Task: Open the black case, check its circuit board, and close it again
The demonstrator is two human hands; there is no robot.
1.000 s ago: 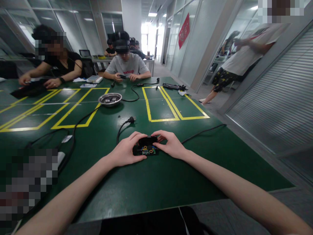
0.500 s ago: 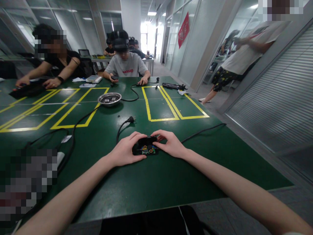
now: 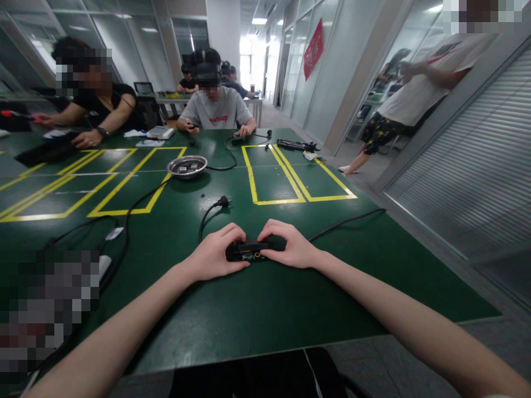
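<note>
In the head view my left hand is closed round the left end of an open power adapter case, thumb in front and fingers behind. A green circuit board with a copper-coloured coil shows inside it. My right hand pinches a black plastic cover between thumb and fingers, tilted over the board and hiding part of it. A black cord with a plug curves out behind my left hand, and another cord runs off to the right.
A metal bowl with small metal parts stands farther back on the green table. Yellow tape rectangles mark the surface. A black tripod-like item lies at the far edge. Two people work across the table; another person stands at the right.
The black cover has tipped down toward me, so less of the circuit board shows. My right hand has shifted slightly with it; my left hand has stayed nearly still.
</note>
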